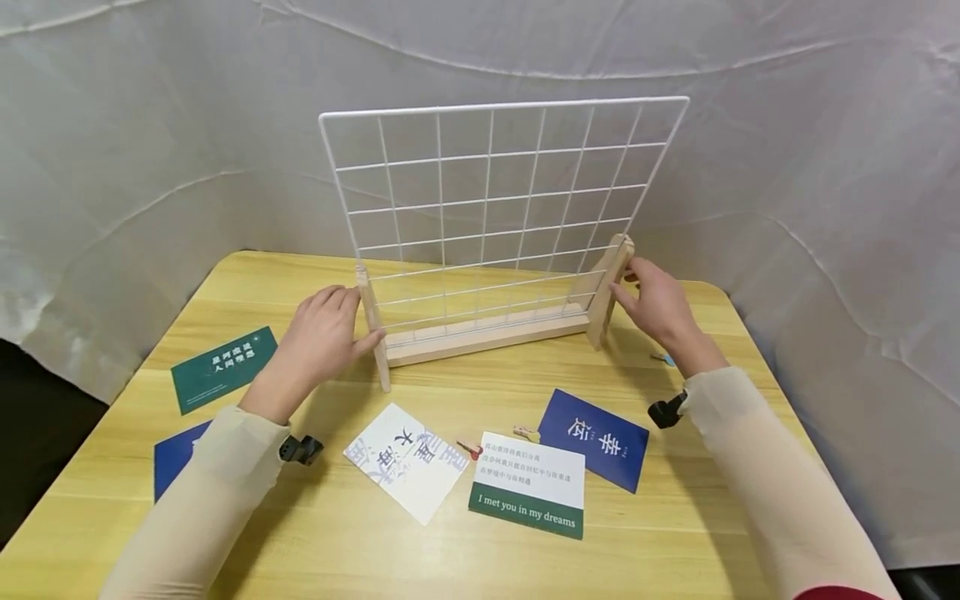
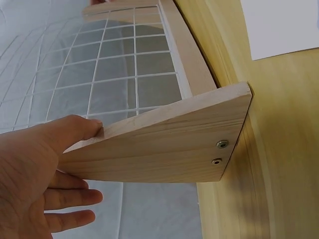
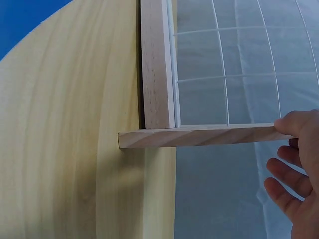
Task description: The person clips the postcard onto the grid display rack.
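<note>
A white wire grid [image 1: 487, 200] stands upright in a wooden stand [image 1: 487, 335] with a side panel at each end. My left hand [image 1: 318, 337] grips the left panel [image 2: 159, 144], thumb on its front edge and fingers behind; two screw heads [image 2: 222, 144] show low on that panel. At the other end my right hand [image 1: 660, 304] pinches the right panel [image 3: 199, 137] near its top. In the right wrist view the thumb presses the edge while the other fingers lie loosely curled. The stand's feet rest on the wood-grain table [image 1: 300, 533].
Several cards lie in front: a green card [image 1: 225, 369], a blue card [image 1: 171, 458] partly under the left sleeve, a white card [image 1: 408, 462], a white-and-green card [image 1: 528, 492] and another blue card [image 1: 592, 442]. Small clips [image 1: 527, 433] lie among them. A grey-white curtain [image 1: 480, 50] hangs behind.
</note>
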### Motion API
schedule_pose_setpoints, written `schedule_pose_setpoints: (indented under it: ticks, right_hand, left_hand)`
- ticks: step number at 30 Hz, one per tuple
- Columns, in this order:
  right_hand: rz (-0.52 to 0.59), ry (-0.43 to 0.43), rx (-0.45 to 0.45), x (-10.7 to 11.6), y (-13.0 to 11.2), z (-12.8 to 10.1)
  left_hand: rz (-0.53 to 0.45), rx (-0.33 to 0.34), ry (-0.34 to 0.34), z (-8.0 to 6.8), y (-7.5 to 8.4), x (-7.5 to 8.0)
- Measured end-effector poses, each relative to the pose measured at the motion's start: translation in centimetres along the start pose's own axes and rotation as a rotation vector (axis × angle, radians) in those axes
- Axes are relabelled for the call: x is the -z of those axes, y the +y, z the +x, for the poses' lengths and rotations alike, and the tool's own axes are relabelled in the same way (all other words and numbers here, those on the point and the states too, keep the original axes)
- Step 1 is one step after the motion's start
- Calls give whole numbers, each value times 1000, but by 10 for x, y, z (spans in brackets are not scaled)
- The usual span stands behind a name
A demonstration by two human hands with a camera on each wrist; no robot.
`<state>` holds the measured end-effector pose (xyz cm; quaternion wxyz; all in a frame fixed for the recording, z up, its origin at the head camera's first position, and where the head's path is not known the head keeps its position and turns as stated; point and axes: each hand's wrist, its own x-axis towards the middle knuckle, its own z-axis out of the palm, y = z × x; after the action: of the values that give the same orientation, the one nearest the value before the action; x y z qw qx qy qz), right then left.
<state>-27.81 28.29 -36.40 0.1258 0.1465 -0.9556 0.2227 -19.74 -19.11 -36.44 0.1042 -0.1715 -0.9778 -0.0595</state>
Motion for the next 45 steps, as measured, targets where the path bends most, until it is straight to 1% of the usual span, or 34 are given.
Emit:
schedule_pose_setpoints:
  ticks: [5, 10, 14, 21, 25, 30, 38, 42, 45]
  right_hand:
    - [-29, 27, 14, 4, 2, -10]
    - [-79, 49, 28, 6, 1, -19]
    - [-93, 59, 35, 6, -1, -25]
    - [-107, 57, 15, 8, -8, -34]
    - [-132, 69, 3, 9, -11, -40]
    - [-147, 79, -1, 8, -15, -43]
    - [-150, 84, 19, 9, -18, -48]
    - [-159, 93, 38, 9, -20, -52]
    - [-171, 98, 48, 10, -20, -55]
  left_hand:
    - [-5, 12, -39, 9, -1, 1]
    - [4, -6, -37, 20, -6, 0]
    - [14, -23, -41, 30, -13, -1]
    - [1, -19, -86, 45, -21, -1]
    - [-10, -14, -94, 52, -24, -2]
    - [-13, -7, -106, 54, -26, -3]
    - [-11, -6, -124, 50, -26, -1]
    - [-11, -6, -131, 46, -25, 1]
    - [-10, -6, -122, 40, -24, 2]
